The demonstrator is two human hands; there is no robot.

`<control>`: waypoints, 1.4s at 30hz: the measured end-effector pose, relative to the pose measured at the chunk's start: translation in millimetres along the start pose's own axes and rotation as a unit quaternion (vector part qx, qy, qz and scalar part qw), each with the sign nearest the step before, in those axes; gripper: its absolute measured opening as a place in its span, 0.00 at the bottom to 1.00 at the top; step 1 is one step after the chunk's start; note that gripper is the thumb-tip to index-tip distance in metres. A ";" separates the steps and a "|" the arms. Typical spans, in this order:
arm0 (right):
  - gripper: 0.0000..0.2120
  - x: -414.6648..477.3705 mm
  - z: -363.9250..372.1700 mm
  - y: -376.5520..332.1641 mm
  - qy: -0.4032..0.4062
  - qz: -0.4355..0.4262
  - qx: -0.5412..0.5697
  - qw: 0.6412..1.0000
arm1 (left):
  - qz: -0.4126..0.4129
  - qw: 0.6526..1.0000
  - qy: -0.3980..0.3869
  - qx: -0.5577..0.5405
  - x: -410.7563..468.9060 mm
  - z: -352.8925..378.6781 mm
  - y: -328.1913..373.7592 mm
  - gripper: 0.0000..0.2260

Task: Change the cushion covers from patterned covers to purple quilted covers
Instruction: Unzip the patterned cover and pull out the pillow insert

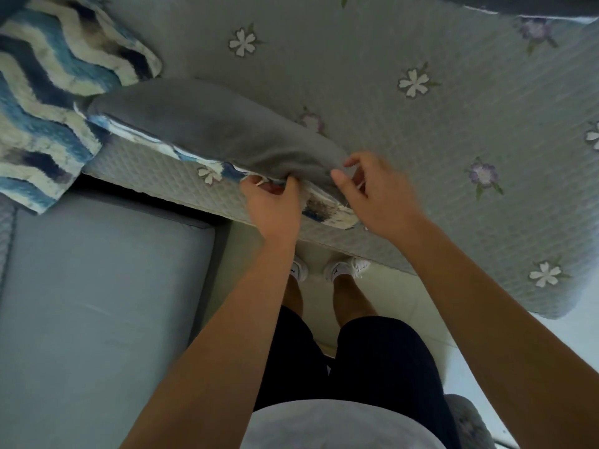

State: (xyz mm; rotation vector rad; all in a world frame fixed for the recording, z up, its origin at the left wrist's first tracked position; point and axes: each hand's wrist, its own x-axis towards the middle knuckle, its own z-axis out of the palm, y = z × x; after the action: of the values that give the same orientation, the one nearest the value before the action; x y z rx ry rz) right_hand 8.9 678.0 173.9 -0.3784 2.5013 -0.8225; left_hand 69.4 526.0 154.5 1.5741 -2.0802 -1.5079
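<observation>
Head view. "So where is the cushion (207, 124) right now?"

"Lying on the sofa (421, 150), grey face up, along the front edge of the seat. Its near corner sticks out past that edge, above the floor (398, 299). The patterned cover (327, 212) shows as a blue-and-white strip along the near side."

"And the hands?"

"The left grip (272, 196) has its fingers curled round the cover's edge, close to that overhanging corner. The right grip (366, 186) is pinched onto the corner itself, just beside the left, with the strip of pattern between them. Something small and white sits at the fingertips (a zip pull or a loose thread, too blurred to say)."

"What could go wrong?"

"I'd guess two things. A hard tug toward the body could drag the whole cushion off the seat and onto the floor, since nothing pins its far end. And if the opening is only partly undone, pulling the two sides apart could jam it or strain the seam."

"Anything else nearby?"

"A second cushion (48, 92) in blue zigzag lies at the far left, well apart from both hands. I can't pick out a purple cover for certain."
</observation>
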 end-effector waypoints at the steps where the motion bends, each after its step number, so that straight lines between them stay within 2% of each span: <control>1: 0.24 1.0 2.1 -1.0 0.004 -0.028 -0.016 0.999 | 0.020 1.000 -0.006 0.010 -0.2 -2.2 -0.3 0.21; 3: 0.29 7.2 9.3 -3.3 -0.009 -0.091 -0.055 0.994 | 0.076 0.996 -0.021 0.042 2.4 -5.2 -0.7 0.22; 5: 0.25 13.5 14.6 -6.7 -0.011 -0.134 -0.067 0.989 | 0.133 0.988 -0.045 0.065 1.7 -9.0 1.7 0.23; 7: 0.17 19.6 13.7 -6.7 0.046 -0.140 -0.064 0.987 | 0.179 0.978 -0.072 0.074 -1.2 -13.1 8.1 0.23; 9: 0.15 23.5 6.4 -2.5 0.084 -0.101 -0.066 0.989 | 0.219 0.969 -0.077 0.086 -0.8 -17.0 15.9 0.20; 11: 0.15 21.4 -0.7 2.8 0.091 -0.070 -0.061 0.992 | 0.220 0.971 -0.058 0.077 1.8 -19.9 20.4 0.16; 15: 0.15 -2.0 -3.9 4.2 0.097 -0.033 -0.065 0.993 | 0.163 0.983 -0.023 0.082 0.5 -16.5 13.5 0.12; 18: 0.15 -17.4 7.6 -4.4 0.062 -0.001 -0.076 0.995 | 0.143 0.984 -0.046 0.100 1.0 -18.7 0.1 0.08; 23: 0.27 -9.6 18.6 -34.6 0.103 -0.093 -0.094 0.986 | 0.220 0.967 -0.106 0.068 -4.1 -35.8 -12.4 0.09; 28: 0.17 15.8 35.7 -55.2 0.084 -0.140 -0.095 0.982 | 0.216 0.968 -0.087 0.098 1.1 -47.3 -9.6 0.10; 30: 0.17 7.0 41.4 -56.5 0.085 -0.149 -0.084 0.982 | 0.245 0.955 -0.073 0.150 3.1 -48.6 -8.4 0.13; 34: 0.19 -15.9 36.1 -43.3 0.109 -0.135 -0.066 0.983 | 0.423 0.882 -0.049 0.203 8.8 -57.0 -11.0 0.07; 36: 0.18 -23.7 32.0 -35.2 0.108 -0.139 -0.087 0.981 | 0.452 0.866 -0.043 0.209 7.1 -62.5 -18.0 0.06; 38: 0.17 -29.2 33.3 -33.5 0.112 -0.138 -0.088 0.980 | 0.430 0.881 -0.047 0.192 0.8 -64.3 -23.6 0.07; 42: 0.17 -31.5 43.2 -46.7 0.108 -0.115 -0.023 0.987 | 0.386 0.907 -0.048 0.159 -2.6 -56.2 -22.4 0.07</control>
State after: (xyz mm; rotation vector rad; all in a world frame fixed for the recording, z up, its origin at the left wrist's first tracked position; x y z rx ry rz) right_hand 63.1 633.1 183.2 -0.6349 2.7147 -0.9408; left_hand 119.5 494.1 166.4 0.5599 -2.6343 -0.9964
